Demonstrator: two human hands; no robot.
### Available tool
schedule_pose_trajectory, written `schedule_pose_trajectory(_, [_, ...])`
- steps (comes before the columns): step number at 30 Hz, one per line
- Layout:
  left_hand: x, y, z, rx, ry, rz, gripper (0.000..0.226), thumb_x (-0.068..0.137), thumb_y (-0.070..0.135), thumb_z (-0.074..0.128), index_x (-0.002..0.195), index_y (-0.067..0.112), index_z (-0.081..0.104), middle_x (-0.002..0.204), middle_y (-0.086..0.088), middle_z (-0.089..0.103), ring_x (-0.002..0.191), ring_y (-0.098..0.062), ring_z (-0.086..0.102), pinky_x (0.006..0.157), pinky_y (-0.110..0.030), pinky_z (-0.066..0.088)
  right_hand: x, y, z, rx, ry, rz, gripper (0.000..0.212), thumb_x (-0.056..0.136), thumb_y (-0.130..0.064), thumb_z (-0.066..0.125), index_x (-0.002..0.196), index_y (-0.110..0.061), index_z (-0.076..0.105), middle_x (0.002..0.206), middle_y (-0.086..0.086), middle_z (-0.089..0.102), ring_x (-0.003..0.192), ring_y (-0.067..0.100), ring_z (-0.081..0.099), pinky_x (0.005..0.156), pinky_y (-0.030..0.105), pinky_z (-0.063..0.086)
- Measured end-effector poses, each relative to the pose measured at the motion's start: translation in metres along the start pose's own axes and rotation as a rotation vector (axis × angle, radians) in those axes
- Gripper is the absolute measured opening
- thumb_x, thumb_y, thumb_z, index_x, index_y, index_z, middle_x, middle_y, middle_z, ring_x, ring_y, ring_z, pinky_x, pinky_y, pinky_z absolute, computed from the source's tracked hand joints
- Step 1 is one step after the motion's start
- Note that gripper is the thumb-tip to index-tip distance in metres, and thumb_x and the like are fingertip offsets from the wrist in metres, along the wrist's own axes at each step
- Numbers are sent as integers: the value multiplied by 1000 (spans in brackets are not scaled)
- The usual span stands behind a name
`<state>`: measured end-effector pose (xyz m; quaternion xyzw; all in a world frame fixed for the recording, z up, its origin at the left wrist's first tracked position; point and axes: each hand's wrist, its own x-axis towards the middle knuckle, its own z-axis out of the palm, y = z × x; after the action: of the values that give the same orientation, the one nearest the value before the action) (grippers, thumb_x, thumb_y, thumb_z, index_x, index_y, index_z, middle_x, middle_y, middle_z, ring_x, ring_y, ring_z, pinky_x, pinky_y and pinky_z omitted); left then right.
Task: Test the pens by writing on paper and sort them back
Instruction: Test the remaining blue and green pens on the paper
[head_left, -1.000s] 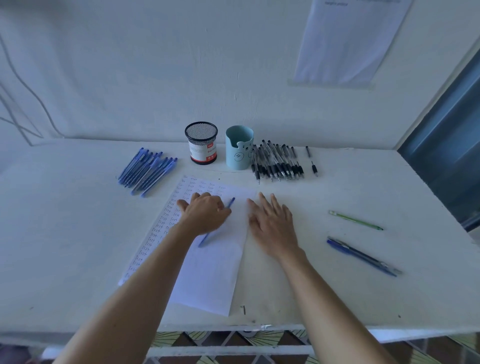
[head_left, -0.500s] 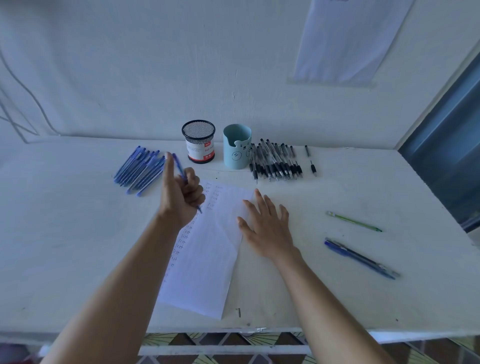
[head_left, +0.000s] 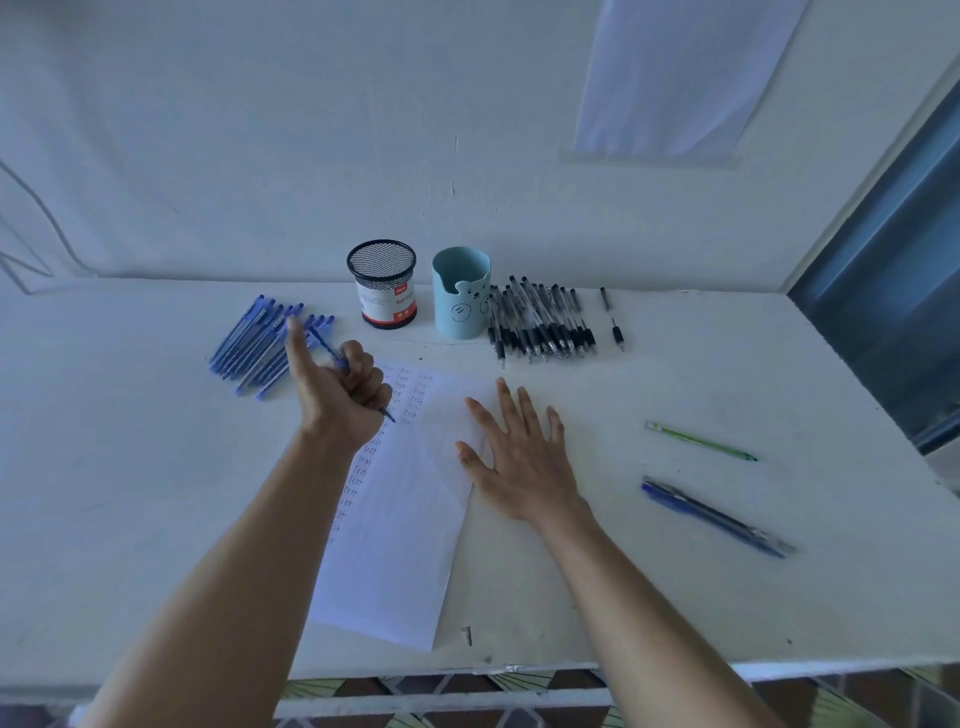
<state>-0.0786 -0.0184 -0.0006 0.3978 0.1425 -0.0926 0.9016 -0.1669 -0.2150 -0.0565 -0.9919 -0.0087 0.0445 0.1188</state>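
A: So, which step is this?

B: Probably the hand-over from testing to sorting. The left hand (head_left: 340, 395) has its fingers curled tight round a slim blue ballpoint pen (head_left: 326, 347), thumb stuck out straight. The pen's tip hangs over the left part of the white lined sheet of paper (head_left: 395, 519), near the columns of written words. Whether the tip touches the sheet, I cannot tell.

A: And the other hand?

B: The right hand (head_left: 519, 462) lies flat, fingers spread, holding nothing. It presses the sheet's right edge down onto the white table (head_left: 727, 364).

A: Next move?

B: My guess is to carry that pen to the heap of blue ballpoint pens (head_left: 249, 343) toward the table's far edge, just beyond the thumb. It should be laid alongside without scattering them. If it needs another trial, the tip goes down on a bare patch of paper first.

A: Anything in the way?

B: Not much. A black mesh cup with a red-and-white label (head_left: 383, 283) and a pale blue cup with a bear face (head_left: 461, 293) stand at the far edge, mid-table. A row of clear pens with black grips (head_left: 540, 322) lies just right of them. A green pen (head_left: 698, 441) and two dark blue pens (head_left: 711, 514) lie well apart, toward the right edge.
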Motion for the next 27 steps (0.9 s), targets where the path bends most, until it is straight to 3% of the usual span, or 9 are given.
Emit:
schedule_pose_trajectory(2, [5,-3,2,102,-23,63,47,89,62,55,72,18,56,61,4,30,45,-11,16,47,-25,12,1,0,0,-6,-16,9,70,94,-72,16,156,-45,-2,163,-7,-23,151,17,-21,120,51,-12])
schedule_pose_trajectory(4, [11,-8,3,219,-41,155,14,101,21,53,104,15,67,72,2,44,43,-7,32,42,-18,23,1,-1,-1,-14,-34,16,72,92,-75,17,155,-46,-3,163,-7,-23,150,17,-22,120,52,-13])
schedule_pose_trajectory(5, [14,-10,2,237,-49,185,21,102,9,49,114,13,65,75,0,49,46,-8,43,43,-17,29,2,-1,-1,-18,-43,19,73,92,-76,18,155,-46,-3,164,-6,-22,150,18,-22,119,52,-14])
schedule_pose_trajectory(8, [17,-13,0,243,-105,163,31,106,27,43,124,13,64,89,-4,61,76,-18,65,64,-25,50,2,-2,0,-26,-53,22,75,91,-75,20,156,-44,-2,166,-5,-16,151,19,-21,119,53,-14])
schedule_pose_trajectory(11, [20,-20,-3,420,-108,205,52,108,43,31,105,3,64,77,-7,58,67,-19,58,64,-29,44,2,-2,-1,-16,-41,21,75,91,-75,21,156,-44,1,166,-5,-12,151,20,-19,119,53,-13])
schedule_pose_trajectory(14, [21,-22,-6,674,-84,312,31,102,25,55,82,1,58,65,-9,65,59,-19,63,59,-31,49,2,-2,-1,-6,-34,20,75,91,-75,23,156,-44,2,167,-5,-11,152,20,-17,119,53,-12])
schedule_pose_trajectory(18, [19,-21,-10,973,-32,391,25,80,16,83,82,5,61,67,-1,70,49,-13,58,48,-22,47,2,-3,-2,-1,-26,26,75,90,-76,25,155,-45,5,167,-6,-9,152,19,-16,119,53,-11])
schedule_pose_trajectory(22, [25,-23,-17,992,31,391,25,78,4,74,63,9,55,60,-8,68,43,-20,49,50,-32,42,3,-2,-2,2,-20,23,76,89,-77,26,155,-45,6,167,-6,-8,152,19,-15,119,53,-9])
schedule_pose_trajectory(27, [28,-23,-23,1066,64,411,24,51,6,55,55,9,31,50,-6,34,52,-23,39,49,-35,34,3,-2,-1,-2,-15,17,76,89,-77,27,155,-44,7,167,-5,-7,152,20,-13,120,54,-8])
